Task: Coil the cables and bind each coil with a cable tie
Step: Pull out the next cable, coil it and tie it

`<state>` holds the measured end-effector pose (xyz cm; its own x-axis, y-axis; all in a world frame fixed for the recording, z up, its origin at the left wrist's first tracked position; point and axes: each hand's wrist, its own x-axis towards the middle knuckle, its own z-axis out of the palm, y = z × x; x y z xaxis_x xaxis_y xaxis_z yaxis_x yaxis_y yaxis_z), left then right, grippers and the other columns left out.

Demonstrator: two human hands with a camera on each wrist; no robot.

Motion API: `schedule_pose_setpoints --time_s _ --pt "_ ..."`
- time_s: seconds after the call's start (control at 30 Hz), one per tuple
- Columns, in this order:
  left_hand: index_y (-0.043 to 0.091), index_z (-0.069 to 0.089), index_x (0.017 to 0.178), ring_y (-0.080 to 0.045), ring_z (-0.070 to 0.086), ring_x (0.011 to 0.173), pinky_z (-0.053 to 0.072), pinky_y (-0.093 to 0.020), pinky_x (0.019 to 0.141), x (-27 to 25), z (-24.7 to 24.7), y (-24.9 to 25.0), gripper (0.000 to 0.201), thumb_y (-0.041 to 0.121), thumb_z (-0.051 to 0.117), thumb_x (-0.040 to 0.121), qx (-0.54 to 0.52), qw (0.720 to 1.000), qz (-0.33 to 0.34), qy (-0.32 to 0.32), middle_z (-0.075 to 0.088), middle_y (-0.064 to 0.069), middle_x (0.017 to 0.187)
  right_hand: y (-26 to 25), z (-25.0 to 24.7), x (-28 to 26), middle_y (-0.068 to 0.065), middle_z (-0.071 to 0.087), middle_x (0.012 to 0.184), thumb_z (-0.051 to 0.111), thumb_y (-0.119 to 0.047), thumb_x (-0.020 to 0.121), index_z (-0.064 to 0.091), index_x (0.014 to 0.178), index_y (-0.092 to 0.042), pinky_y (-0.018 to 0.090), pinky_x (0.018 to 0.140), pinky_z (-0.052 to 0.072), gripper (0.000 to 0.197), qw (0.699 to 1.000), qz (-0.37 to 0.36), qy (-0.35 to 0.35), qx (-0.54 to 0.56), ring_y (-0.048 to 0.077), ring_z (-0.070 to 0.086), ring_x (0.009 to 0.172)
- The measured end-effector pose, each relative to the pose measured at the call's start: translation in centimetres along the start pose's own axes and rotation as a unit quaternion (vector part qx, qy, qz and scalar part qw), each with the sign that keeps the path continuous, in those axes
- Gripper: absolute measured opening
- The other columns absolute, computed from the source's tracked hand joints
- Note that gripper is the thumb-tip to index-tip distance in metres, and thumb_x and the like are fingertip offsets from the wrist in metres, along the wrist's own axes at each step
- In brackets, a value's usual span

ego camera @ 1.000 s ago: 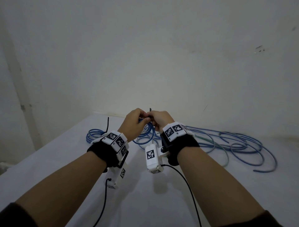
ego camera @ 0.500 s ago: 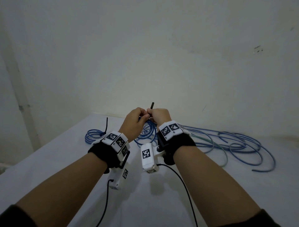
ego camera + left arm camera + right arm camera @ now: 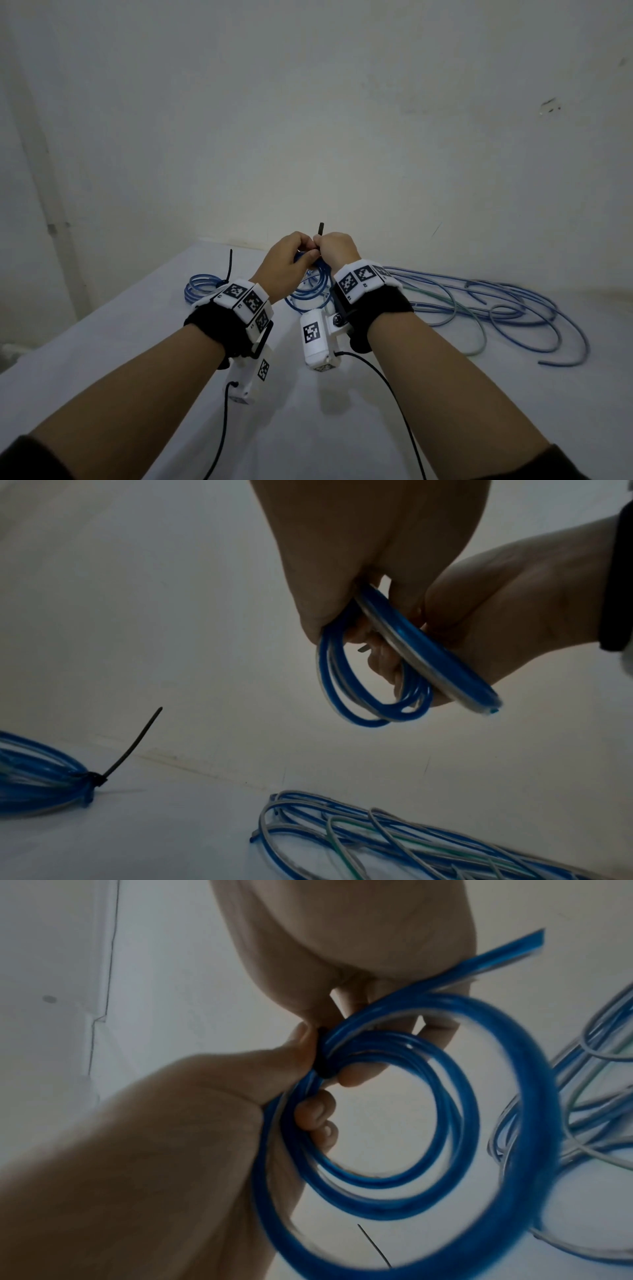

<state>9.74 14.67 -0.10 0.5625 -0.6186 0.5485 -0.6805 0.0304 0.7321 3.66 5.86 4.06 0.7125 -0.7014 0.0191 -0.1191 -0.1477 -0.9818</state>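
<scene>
Fingers of both hands, left hand (image 3: 287, 263) and right hand (image 3: 337, 251), pinch a blue cable coil (image 3: 394, 1123) between them, the black tie (image 3: 320, 229) tail now longer above, cinching nearly done.

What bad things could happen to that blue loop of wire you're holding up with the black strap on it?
The blue coil hangs only from fingers pinching at the black cable tie; if they slip before the tie is tight, the loops could spring open. One loose end sticks out and might stay unbound. The coil could also drop into the loose cables and tangle.
</scene>
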Motion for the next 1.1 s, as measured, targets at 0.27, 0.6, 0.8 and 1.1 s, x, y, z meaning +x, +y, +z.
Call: schedule_pose_setpoints --time_s 0.27,0.6,0.8,1.1 --pt "0.011 0.051 0.088 -0.008 0.056 0.072 0.043 -0.009 0.065 0.3 -0.1 0.4 0.008 0.006 0.049 0.094 0.024 0.999 0.037 0.004 0.057 -0.001 0.083 -0.5 0.2 -0.1 -0.002 0.047 0.067 0.05 -0.011 0.093 0.047 0.067 -0.016 0.031 0.076 0.049 0.026 1.0 -0.009 -0.016 -0.02 0.021 0.052 0.077" --pt "0.009 0.054 0.095 -0.003 0.053 0.075 0.04 -0.004 0.06 -0.1 -0.8 -0.3 0.007 0.016 0.055 0.092 0.018 0.995 -0.06 0.081 0.058 0.0 0.089 0.6 0.6 0.2 0.008 0.063 0.07 0.044 -0.026 0.095 0.056 0.073 -0.007 0.019 0.049 0.046 0.032 0.999 -0.005 -0.052 0.006 0.021 0.062 0.056" --pt "0.011 0.057 0.098 -0.005 0.051 0.07 0.039 -0.017 0.063 -0.1 -1.4 -0.2 0.007 0.012 0.054 0.091 -0.044 0.989 -0.121 0.067 0.059 0.004 0.083 1.3 1.2 0.8 0.004 0.059 0.077 0.046 -0.012 0.094 0.049 0.068 -0.015 0.025 0.065 0.052 0.026 0.996 -0.029 -0.044 -0.065 0.008 0.057 0.055" --pt "0.017 0.054 0.084 -0.01 0.058 0.066 0.05 -0.022 0.066 0.2 -2.6 -0.2 0.01 0.011 0.06 0.089 -0.086 0.983 -0.132 0.096 0.062 0.001 0.078 1.1 2.2 0.0 0.01 0.062 0.08 0.048 -0.015 0.092 0.052 0.079 -0.006 0.035 0.067 0.048 0.016 0.994 -0.091 -0.053 -0.012 0.022 0.061 0.058"
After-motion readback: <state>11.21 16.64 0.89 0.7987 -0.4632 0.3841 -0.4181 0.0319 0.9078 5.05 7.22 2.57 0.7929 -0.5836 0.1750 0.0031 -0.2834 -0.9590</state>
